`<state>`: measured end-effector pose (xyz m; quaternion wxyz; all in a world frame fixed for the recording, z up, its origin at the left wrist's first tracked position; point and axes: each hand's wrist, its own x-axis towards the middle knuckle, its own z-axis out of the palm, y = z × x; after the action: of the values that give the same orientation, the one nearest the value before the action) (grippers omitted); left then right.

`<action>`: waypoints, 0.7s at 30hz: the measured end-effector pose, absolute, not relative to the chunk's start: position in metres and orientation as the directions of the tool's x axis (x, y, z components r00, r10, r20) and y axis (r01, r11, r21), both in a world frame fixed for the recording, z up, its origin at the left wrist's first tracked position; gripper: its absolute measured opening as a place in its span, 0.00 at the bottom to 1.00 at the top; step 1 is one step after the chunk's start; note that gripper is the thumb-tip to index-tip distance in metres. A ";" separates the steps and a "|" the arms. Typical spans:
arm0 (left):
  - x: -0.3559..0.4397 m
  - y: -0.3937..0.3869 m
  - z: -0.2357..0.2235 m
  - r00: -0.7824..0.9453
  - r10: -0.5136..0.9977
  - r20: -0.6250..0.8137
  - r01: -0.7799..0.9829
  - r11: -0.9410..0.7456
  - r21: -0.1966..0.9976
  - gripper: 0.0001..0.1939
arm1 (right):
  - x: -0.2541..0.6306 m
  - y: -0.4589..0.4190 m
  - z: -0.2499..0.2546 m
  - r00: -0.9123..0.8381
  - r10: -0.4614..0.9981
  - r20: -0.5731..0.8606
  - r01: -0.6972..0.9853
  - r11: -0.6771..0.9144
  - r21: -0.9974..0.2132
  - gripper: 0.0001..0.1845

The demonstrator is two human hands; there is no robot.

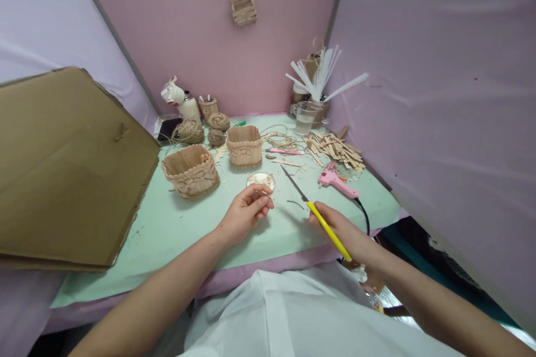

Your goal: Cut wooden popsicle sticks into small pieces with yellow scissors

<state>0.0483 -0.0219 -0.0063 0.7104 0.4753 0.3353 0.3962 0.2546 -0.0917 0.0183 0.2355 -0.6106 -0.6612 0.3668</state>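
A person is holding yellow-handled scissors (324, 223) above a pale green tabletop (184, 234), the blades slanting toward a small round dish (247, 181) of wooden bits.

The right hand (339, 228) is curling around the handles, while the left hand (250, 206) is bringing thumb and forefinger close together beside the dish; whether they are pinching anything, one cannot tell. Careful work would likely mean aiming the points clear of the left fingertips, steadying the wrist and cutting in small snips near the dish. The scissors are showing nearly edge-on, leaving the blade gap unclear; the handle is hiding part of the right-hand grip, and a cardboard sheet (67, 167) is running out of frame at left.
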 end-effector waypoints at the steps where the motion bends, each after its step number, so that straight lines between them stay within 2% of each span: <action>1: 0.048 -0.022 -0.007 0.464 0.880 -0.101 -0.245 0.237 0.940 0.11 | 0.254 -0.092 0.019 -0.145 0.979 -0.142 0.629 -0.019 -0.777 0.17; 7: 0.049 -0.022 -0.007 0.463 0.883 -0.084 -0.256 0.224 0.940 0.09 | 0.244 -0.091 0.023 -0.135 0.981 -0.137 0.579 -0.034 -0.815 0.16; 12: 0.050 -0.025 -0.003 0.430 0.902 -0.043 -0.242 0.161 0.957 0.18 | 0.237 -0.076 0.016 -0.078 0.993 -0.093 0.482 -0.044 -0.875 0.14; 17: 0.050 -0.027 -0.001 0.448 0.894 0.014 -0.232 0.101 0.967 0.18 | 0.228 -0.053 0.008 -0.115 0.990 0.084 0.258 0.112 -0.960 0.16; 21: 0.048 -0.028 0.000 0.501 0.865 -0.013 -0.235 0.151 0.960 0.20 | 0.214 -0.043 0.015 -0.149 0.974 0.171 0.136 0.191 -0.972 0.16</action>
<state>0.0484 -0.0276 -0.0005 0.6946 0.5176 0.3045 0.3960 0.2138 -0.0429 0.0151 0.4696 -0.4528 -0.6125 0.4463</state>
